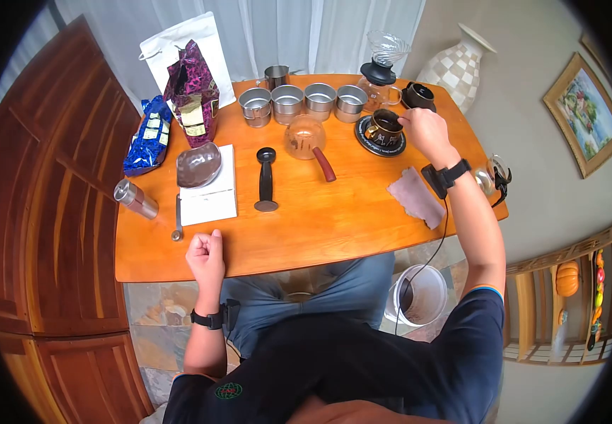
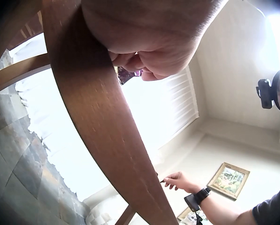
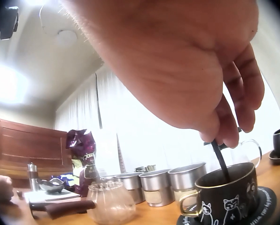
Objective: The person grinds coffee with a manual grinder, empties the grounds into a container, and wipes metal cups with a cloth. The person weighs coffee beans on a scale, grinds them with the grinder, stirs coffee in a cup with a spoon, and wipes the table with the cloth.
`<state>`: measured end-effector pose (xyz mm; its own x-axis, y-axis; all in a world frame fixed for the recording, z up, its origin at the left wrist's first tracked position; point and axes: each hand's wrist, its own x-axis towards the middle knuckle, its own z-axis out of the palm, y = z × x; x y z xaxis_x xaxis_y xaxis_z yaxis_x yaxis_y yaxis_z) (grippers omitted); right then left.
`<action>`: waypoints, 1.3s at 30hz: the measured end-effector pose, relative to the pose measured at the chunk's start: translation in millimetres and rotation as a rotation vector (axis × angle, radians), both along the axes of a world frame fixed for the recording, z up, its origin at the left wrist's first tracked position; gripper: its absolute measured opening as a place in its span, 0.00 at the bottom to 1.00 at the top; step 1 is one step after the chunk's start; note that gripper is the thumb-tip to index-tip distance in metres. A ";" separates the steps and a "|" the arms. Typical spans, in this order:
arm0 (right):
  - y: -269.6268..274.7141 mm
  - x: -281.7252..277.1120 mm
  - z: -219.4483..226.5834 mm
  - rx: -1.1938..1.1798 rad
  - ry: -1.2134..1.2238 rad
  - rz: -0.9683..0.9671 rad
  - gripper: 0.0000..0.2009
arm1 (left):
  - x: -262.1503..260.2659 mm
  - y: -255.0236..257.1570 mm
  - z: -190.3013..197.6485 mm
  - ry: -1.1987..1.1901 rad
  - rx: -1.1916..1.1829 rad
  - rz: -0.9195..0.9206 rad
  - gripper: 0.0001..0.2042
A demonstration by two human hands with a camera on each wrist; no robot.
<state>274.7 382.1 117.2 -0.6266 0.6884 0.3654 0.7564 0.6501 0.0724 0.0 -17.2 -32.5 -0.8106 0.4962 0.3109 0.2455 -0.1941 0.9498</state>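
At the table's right side my right hand (image 1: 426, 131) pinches a thin black handle (image 3: 220, 161) between thumb and fingertips. The handle slants down into a black cup (image 3: 231, 201) with white cat drawings and a gold handle; its lower end is hidden inside. Under the cup lies a black saucer (image 1: 393, 151) with white lettering. My left hand (image 1: 207, 260) rests at the table's front edge, fingers loosely curled and holding nothing. Close to it are a small metal-ended tool (image 1: 178, 230) and a white notepad (image 1: 208, 206) bearing a dark dish (image 1: 199, 166).
Several metal cups (image 1: 287, 103) line the back, before a metal pitcher (image 1: 277, 75). A glass dripper (image 1: 383, 56) tops a glass server (image 1: 379, 94). Mid-table are a red-handled glass pot (image 1: 304, 136) and black tamper (image 1: 266, 180). A cloth (image 1: 417, 198) and glass pot (image 1: 486, 182) lie right.
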 end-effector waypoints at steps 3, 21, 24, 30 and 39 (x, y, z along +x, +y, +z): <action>-5.2 -8.8 1.4 -0.022 0.046 0.047 0.12 | -0.2 1.0 0.4 0.007 0.001 0.006 0.16; 21.3 10.6 -13.4 0.072 0.023 0.004 0.09 | -0.7 -0.3 -0.6 -0.012 -0.011 0.005 0.16; 2.8 8.4 -0.4 -0.008 -0.001 -0.002 0.10 | 0.4 -0.4 0.5 -0.006 -0.017 0.006 0.16; 2.6 -11.4 -4.1 -0.002 0.075 0.037 0.12 | -0.5 0.0 0.3 0.017 -0.021 0.013 0.16; 34.5 -14.4 -18.5 0.084 0.067 0.005 0.11 | -3.1 -0.8 -5.0 0.024 0.002 0.017 0.16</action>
<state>260.3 416.6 98.7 -0.6022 0.6504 0.4630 0.7582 0.6475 0.0767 -3.1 -18.0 -37.5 -0.8110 0.4823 0.3311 0.2713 -0.1913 0.9433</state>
